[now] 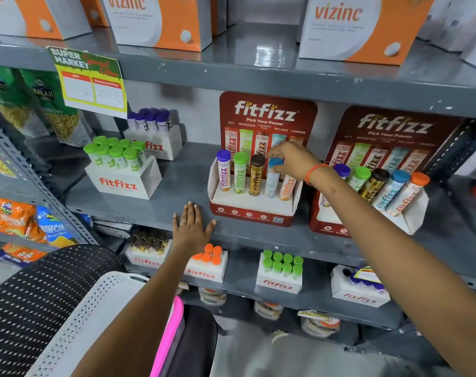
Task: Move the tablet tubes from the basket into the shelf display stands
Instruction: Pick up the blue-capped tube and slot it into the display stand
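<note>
A red fitfizz display stand (252, 213) sits on the middle shelf with a row of tubes: purple-capped, green-capped, brown-capped, blue-capped (272, 180) and orange-labelled (287, 189). My right hand (291, 159) reaches over the stand, fingers closed around the blue cap of the blue-capped tube, which stands in its slot. My left hand (192, 227) lies flat, fingers spread, on the shelf edge left of the stand. A second red stand (329, 227) to the right holds a full tilted row of tubes. A white perforated basket (95, 308) shows at the bottom left.
White fitfizz boxes of green-capped (120, 170) and purple-capped tubes (152, 134) stand on the shelf's left. More boxes sit on the shelf below. Orange vizinc cartons fill the top shelf. A black perforated basket (35, 300) and snack bags are at the left.
</note>
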{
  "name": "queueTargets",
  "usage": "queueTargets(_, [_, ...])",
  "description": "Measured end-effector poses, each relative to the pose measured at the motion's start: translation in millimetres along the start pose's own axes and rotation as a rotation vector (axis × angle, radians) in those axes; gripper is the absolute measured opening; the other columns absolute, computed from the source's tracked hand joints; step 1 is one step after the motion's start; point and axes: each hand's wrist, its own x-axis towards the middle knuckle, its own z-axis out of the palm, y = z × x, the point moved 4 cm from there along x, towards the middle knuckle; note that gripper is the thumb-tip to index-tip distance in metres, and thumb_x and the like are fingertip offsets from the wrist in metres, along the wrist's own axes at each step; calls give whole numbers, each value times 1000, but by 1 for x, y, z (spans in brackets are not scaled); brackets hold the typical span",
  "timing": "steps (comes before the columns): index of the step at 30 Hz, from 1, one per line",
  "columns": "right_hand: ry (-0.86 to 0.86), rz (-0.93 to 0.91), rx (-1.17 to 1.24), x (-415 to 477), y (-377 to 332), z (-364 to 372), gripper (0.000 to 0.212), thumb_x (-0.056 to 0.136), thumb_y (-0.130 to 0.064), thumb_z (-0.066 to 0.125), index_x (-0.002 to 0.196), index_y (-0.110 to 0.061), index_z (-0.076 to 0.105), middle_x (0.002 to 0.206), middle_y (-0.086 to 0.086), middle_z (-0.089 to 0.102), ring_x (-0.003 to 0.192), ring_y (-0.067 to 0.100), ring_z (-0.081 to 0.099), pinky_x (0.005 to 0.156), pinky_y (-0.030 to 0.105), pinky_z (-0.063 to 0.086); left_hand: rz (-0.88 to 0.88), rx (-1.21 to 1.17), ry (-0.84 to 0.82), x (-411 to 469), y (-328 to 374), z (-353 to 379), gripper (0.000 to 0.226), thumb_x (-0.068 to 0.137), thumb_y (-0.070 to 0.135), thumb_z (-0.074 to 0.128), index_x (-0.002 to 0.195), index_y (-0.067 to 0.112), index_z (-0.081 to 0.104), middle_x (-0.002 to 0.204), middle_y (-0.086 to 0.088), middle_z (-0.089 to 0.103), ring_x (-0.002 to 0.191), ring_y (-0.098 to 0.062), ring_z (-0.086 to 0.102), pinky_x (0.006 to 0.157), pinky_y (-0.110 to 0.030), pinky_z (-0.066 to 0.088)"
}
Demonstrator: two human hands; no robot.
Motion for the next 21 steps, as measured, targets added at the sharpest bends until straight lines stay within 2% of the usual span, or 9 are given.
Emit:
queueTargets(2, [-26,2,58,-1,-2,-1,49,83,-3,66,129,-12,53,133,13,58,122,29,52,106,44,44,6,7,-4,0,-1,-1,76,93,59,10,149,9,-5,158,-11,-7,145,-24,-8,115,-46,-8])
queueTargets(4, [26,33,-66,-2,-2,-2,47,82,-22,70,125,-12,55,129,14,58,120,32,50,105,45,42,10,3,-18,1,-2,-2,77,92,60,9,149,10,-7,158,-10,-9,144,-24,-9,114,-46,-9])
queueTargets(6, [95,100,-230,-2,2,-3,42,81,-40,67,112,-12,62,118,13,63,113,33,53,104,47,36,16,-12,-29,2,-2,-2,77,92,60,8,148,10,-8,158,-10,-10,144,-24,-10,113,-46,-10])
queueTargets(9, [66,116,-178,-1,4,-1,30,84,-32,65,109,-15,64,116,12,65,104,31,55,102,45,35,17,-21,-24,3,-1,2,78,92,60,6,149,9,-8,158,-11,-9,144,-24,-9,114,-46,-9])
queueTargets(12, [-47,135,-138,-1,8,0,42,84,-16,64,123,-31,57,133,6,57,122,31,45,110,52,30,22,-42,33,0,0,7,78,92,60,7,149,8,-6,158,-11,-5,145,-25,-6,114,-46,-7])
queueTargets(14, [-85,187,-189,0,7,3,51,83,-26,66,131,-31,49,139,8,51,128,33,40,113,54,26,20,-52,52,-1,-2,9,78,93,59,9,149,7,-4,158,-12,-1,145,-26,-3,115,-47,-5])
queueTargets(16, [-84,226,-235,0,3,6,51,83,-38,65,129,-23,49,137,12,52,129,35,39,113,55,23,18,-51,60,-1,-3,9,78,93,59,10,149,6,-2,158,-13,1,145,-26,-1,116,-48,-5])
queueTargets(18, [-46,241,-252,1,-1,6,43,86,-39,61,125,-21,53,132,14,56,126,34,42,113,57,19,14,-47,76,-1,-3,7,78,93,59,10,149,7,-2,158,-13,0,145,-27,-1,115,-47,-7])
queueTargets(21, [-52,249,-216,3,-1,5,39,88,-32,60,126,-27,54,132,13,55,129,34,39,114,58,14,22,-59,72,-4,-1,2,78,92,60,10,149,8,-3,158,-13,-2,145,-27,-3,113,-45,-10])
